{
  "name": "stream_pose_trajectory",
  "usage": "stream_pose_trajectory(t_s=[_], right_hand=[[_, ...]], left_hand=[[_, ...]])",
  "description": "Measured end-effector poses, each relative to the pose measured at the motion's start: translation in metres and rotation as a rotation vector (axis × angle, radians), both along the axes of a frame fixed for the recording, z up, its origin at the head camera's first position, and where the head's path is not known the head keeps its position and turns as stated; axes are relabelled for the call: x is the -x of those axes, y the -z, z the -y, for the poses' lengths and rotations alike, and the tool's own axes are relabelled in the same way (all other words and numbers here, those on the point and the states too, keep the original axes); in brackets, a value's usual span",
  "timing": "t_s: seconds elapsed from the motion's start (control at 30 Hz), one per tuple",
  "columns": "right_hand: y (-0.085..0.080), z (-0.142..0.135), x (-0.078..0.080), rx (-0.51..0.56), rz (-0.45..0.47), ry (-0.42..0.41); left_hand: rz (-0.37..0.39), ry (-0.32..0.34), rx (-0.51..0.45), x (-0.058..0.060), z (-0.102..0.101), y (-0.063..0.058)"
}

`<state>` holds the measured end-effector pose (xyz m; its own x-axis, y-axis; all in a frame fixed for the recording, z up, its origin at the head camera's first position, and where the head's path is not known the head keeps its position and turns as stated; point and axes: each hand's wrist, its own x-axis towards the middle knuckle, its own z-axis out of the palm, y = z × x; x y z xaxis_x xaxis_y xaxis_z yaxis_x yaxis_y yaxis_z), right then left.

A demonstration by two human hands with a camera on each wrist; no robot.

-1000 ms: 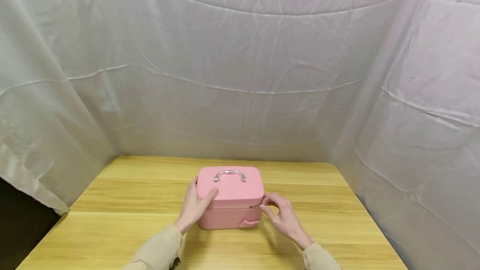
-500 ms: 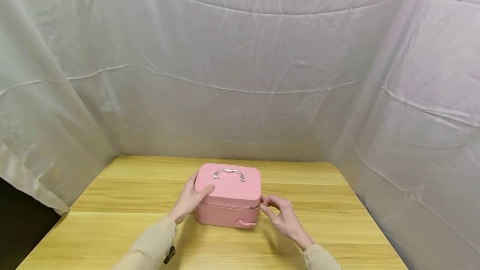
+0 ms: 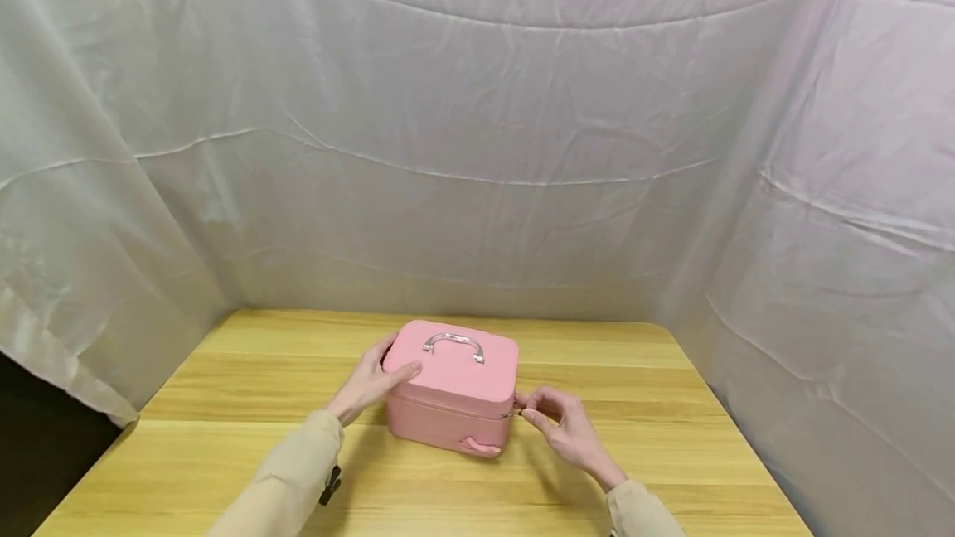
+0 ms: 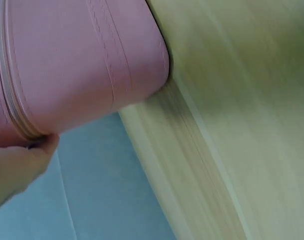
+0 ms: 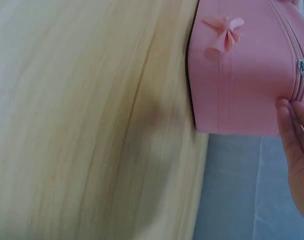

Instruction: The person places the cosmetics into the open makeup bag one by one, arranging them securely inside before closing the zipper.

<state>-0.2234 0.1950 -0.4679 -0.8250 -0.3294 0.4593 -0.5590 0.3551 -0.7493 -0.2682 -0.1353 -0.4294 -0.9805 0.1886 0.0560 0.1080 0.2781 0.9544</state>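
Observation:
A pink vanity case (image 3: 448,419) with a silver handle (image 3: 455,339) stands on the table, lid down and turned at a slant. My left hand (image 3: 370,379) holds its left side, thumb on the lid and fingers around the back left edge. At the right front corner my right hand (image 3: 565,429) pinches the zipper pull, which is mostly hidden by the fingers. The right wrist view shows the metal zipper slider (image 5: 302,68) on the zipper track, close to the right fingertips. A pink bow (image 3: 480,445) decorates the lower front of the case.
The case rests on a wood-grain table (image 3: 224,454). Pale grey cloth (image 3: 448,230) hangs behind it and along both sides. A dark gap (image 3: 45,437) shows past the cloth at the lower left.
The case has turned clockwise and shifted slightly left, the left hand moving with it. The right hand stays almost in place at the corner with the zipper pull.

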Motion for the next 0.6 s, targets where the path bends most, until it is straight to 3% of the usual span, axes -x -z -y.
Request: stream_pose_trajectory(t_s=[0.2,0.43,0.6], right_hand=[[0.002,-0.002,0.003,0.103,0.129,-0.020],[0.001,-0.002,0.006,0.106,0.153,-0.015],[0.000,-0.002,0.006,0.068,0.132,-0.042]], left_hand=[[0.003,0.029,0.035,0.003,0.003,-0.002],[0.005,0.044,0.037,0.008,0.004,-0.001],[-0.010,0.097,0.046,0.017,0.008,0.001]])
